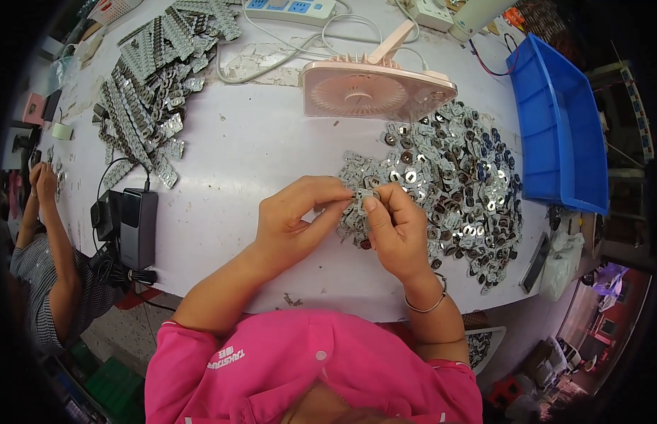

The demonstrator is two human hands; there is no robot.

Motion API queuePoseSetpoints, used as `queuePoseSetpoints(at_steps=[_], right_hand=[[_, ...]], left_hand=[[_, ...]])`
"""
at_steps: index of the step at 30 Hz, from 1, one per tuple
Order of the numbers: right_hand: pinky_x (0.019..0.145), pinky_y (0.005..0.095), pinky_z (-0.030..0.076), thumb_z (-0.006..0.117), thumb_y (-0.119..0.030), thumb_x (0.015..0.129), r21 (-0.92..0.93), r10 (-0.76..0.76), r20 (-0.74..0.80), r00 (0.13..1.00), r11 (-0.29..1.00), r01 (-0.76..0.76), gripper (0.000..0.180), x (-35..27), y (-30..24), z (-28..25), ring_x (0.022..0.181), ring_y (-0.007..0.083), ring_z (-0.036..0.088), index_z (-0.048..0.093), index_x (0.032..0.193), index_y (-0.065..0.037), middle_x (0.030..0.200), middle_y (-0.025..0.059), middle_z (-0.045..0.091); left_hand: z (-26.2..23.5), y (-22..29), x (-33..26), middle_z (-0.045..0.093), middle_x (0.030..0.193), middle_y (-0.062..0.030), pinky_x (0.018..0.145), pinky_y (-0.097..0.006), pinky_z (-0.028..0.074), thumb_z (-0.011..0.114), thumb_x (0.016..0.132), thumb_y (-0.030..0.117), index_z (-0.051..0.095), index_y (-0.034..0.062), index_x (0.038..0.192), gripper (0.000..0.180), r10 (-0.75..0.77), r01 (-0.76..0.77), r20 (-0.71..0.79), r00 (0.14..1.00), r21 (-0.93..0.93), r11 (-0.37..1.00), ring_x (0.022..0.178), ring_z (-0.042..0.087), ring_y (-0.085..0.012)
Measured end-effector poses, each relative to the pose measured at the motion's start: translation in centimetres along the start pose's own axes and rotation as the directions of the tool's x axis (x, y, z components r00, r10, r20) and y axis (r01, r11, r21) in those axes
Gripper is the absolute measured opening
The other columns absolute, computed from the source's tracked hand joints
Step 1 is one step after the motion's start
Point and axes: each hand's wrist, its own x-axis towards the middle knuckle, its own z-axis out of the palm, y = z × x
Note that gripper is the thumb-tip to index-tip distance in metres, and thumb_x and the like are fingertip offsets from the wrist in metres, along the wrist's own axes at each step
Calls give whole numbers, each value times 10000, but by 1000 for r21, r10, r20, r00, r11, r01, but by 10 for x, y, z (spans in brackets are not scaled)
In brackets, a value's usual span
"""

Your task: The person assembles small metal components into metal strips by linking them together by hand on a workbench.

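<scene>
Over the table my two hands meet in front of my chest. A small grey metal part [365, 193] is pinched between the thumb and index finger of my right hand [400, 230]. My left hand [296, 218] has its thumb and index fingertips pressed together at that part's left side. What lies between the left fingertips is too small to make out. Just beyond and to the right of my hands spreads a large heap of small metal parts [459, 187], many with round silver, brown or dark blue pieces on them.
A pink fan [360, 95] stands behind the heap. To the right is a blue plastic bin [558, 134]. Strips of metal parts [148, 85] are piled at the far left. A grey power bank [137, 227] stands nearer, and another person's hands [42, 180] show at the left edge.
</scene>
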Motion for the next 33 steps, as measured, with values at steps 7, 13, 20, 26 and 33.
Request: queuePoseSetpoints(at_steps=[7,13,20,26,33], right_hand=[[435,192,354,562,-163,958,154,115,-11,993,982,-111,151,0,-6,3,483,12,443,555,884,-31,603,-33,521],[430,207,386,597,-153,941,218,140,-62,988,968,-123,154,1,-4,2,467,28,483,557,869,-23,592,-17,528],[510,214,432,657,-118,889,-295,-64,-130,989,955,23,144,9,-8,-17,562,52,561,653,896,25,630,16,607],[506,199,461,635,-160,911,-40,158,73,985,987,-155,202,5,-14,-17,589,30,542,698,1004,8,669,-7,629],[487,169,433,614,-249,935,94,279,216,936,948,-304,233,7,-14,-13,586,15,506,688,951,-28,734,-17,631]], left_hand=[[-2,-1,2,678,934,-93,657,-243,526,674,787,-69,673,20,976,210,1,-1,-15,1000,25,1000,767,648,-137],[2,1,-1,678,930,-94,708,-263,543,666,799,-62,668,20,989,207,36,-40,53,998,90,995,820,673,-163],[0,-4,-2,641,1022,-88,757,-255,555,633,855,-33,651,-13,1023,170,-353,375,128,927,-333,865,884,674,-150],[-8,-2,1,622,1024,-76,763,-260,564,611,875,-37,648,-14,1053,184,-344,410,233,910,-368,834,892,671,-152],[-18,1,7,618,1049,-102,771,-298,575,598,890,-27,634,-31,1085,199,-375,550,416,829,-482,682,918,663,-180]])
